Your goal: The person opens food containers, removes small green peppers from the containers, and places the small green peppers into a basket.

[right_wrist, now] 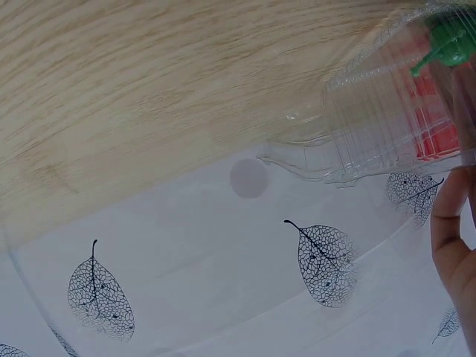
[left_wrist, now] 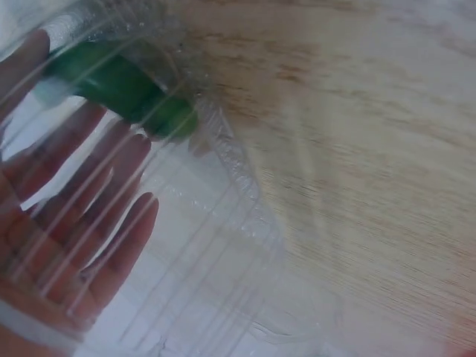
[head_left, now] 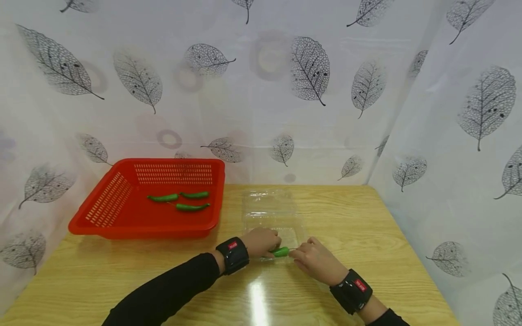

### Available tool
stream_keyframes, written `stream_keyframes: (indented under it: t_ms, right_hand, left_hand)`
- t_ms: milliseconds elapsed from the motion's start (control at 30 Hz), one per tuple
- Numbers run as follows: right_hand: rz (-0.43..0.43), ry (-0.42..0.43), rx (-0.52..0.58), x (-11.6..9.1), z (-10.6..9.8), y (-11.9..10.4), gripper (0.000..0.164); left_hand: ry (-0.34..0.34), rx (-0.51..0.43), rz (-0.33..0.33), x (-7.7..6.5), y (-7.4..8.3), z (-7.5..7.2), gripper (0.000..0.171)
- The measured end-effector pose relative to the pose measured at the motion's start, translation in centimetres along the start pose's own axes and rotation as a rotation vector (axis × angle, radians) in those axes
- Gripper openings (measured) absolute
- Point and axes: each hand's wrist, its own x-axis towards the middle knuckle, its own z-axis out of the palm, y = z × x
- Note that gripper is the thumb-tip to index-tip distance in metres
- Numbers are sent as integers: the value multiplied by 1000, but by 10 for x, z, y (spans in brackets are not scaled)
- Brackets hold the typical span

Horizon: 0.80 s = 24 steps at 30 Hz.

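Observation:
A small green chili pepper lies at the front of a clear plastic clamshell container, whose lid is folded back. My left hand holds the pepper's left end between thumb and fingers. Through the clear wall in the left wrist view, the fingers look fairly straight beside the pepper. My right hand has its thumb and finger curled at the container's right front edge, close to the stem. The right wrist view cuts off its fingertips; there the stem points out.
A red slotted plastic basket stands on the left of the wooden table, with 3 green chili peppers inside. A white curtain printed with leaves hangs behind and at the right.

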Motion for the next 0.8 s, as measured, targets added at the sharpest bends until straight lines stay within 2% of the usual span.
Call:
stream_keyframes:
  t_ms: [133,367,533,800]
  right_hand:
    - [6,1,9,0,0,1,25]
    - [34,-19,18,0,0,1,25]
    - [35,-22,10,0,-1,1,25]
    - [36,-21,10,0,-2,0,25]
  left_hand:
    - [-22,-33,-10,3,0,-1,29]
    - [-4,-102,-26,4,1,-2,22]
    - [-6,-102,-45,5,2,-3,22]
    - [-20,-114,-37,9,2,-1,22]
